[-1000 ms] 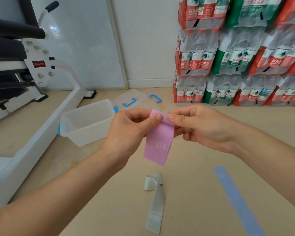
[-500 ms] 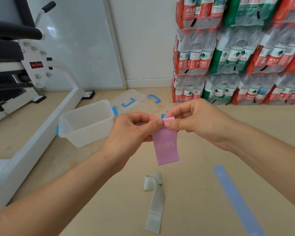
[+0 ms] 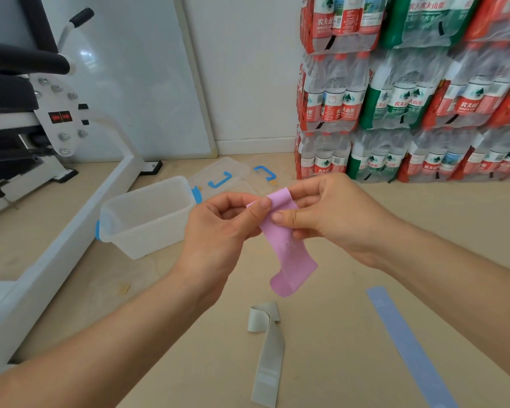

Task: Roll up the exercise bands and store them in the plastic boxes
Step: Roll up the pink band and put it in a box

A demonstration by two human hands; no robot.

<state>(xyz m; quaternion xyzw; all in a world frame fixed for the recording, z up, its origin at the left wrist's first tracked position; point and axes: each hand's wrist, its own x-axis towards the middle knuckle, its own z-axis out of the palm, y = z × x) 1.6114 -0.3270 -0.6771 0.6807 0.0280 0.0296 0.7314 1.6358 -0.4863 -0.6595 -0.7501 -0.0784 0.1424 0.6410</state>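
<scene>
Kneeling-height view of a tan floor (image 3: 365,231) by stacked water packs (image 3: 409,107) — both hands, left (image 3: 218,231) and right (image 3: 333,216), pinch the pink band's (image 3: 289,254) top, the rest hanging below.

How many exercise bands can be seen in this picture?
3. The pink band is held up by the left hand and right hand. The grey band and blue band lie on the floor. Others may be outside the view.

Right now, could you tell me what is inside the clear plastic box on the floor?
The clear plastic box looks empty: no band shows through its open top or translucent walls. The left hand hides only its right corner, so that spot cannot be checked.
</scene>
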